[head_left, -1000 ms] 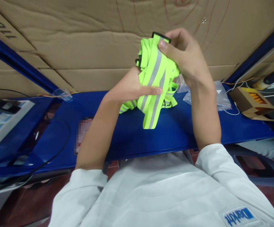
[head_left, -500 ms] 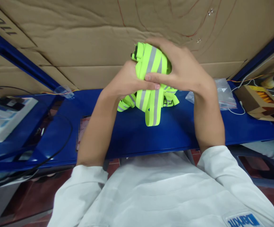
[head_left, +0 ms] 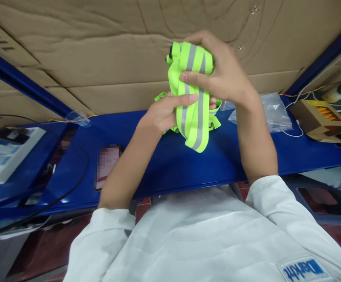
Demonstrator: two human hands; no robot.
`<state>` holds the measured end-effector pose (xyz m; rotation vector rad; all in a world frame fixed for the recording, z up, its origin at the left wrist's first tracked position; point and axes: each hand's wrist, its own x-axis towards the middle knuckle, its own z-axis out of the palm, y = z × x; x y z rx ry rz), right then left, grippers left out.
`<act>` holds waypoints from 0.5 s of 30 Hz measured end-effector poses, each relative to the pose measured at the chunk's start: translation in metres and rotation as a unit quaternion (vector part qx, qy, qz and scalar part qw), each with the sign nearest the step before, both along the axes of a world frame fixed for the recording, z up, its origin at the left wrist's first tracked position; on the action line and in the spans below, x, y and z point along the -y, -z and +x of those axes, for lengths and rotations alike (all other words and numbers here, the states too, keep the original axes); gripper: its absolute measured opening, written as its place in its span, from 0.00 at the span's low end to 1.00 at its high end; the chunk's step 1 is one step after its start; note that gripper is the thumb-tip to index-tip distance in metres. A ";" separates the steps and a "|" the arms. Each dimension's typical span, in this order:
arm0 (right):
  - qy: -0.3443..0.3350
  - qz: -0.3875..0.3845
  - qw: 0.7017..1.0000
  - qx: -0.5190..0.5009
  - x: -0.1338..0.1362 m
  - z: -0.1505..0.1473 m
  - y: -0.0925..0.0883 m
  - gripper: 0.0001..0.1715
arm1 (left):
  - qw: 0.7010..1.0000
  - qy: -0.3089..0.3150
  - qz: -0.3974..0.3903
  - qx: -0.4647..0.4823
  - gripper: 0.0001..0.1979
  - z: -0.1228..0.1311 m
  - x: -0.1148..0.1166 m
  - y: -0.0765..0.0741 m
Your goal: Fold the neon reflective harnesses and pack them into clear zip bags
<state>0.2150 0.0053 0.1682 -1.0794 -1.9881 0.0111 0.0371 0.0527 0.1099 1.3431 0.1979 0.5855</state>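
A folded bundle of neon yellow-green reflective strap (head_left: pixel 190 88) with grey stripes is held up between both hands. My left hand (head_left: pixel 170 109) grips its lower part, thumb across the front and fingertips behind. My right hand (head_left: pixel 217 72) clasps the upper part from the right, thumb pressed on the front. Black pieces, perhaps buckles, stick out at the bundle's upper left. A loop of the strap hangs below my left thumb. Behind it, more neon strap (head_left: pixel 214 120) lies on the blue table (head_left: pixel 164 164), partly hidden by the hands and bundle.
A phone (head_left: pixel 108 164) lies left of my left forearm. Clear plastic bags (head_left: pixel 274 111) and an open cardboard box (head_left: pixel 320 121) are on the right. A clear cup (head_left: pixel 78 117) is at the back left. White boxes (head_left: pixel 11 156) and a black cable are far left. Cardboard (head_left: pixel 114 58) stands behind.
The bundle has risen slightly and both hands have moved apart, the right one upward. The hanging loop has shifted right and looks wider. My left forearm has moved, exposing more of the phone.
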 end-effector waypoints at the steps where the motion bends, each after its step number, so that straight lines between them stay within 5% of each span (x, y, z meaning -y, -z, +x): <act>1: 0.013 0.015 1.000 -0.008 0.000 0.001 -0.001 0.24 | 1.000 0.016 0.000 0.002 0.25 0.003 0.003 0.003; 9: -0.017 -0.025 0.986 -0.162 0.003 0.001 -0.005 0.16 | 0.982 -0.110 0.153 -0.028 0.16 0.001 0.002 0.005; 15: -0.089 -0.112 0.955 -0.261 0.009 -0.010 -0.008 0.20 | 0.974 -0.024 0.214 -0.070 0.21 -0.023 -0.006 -0.014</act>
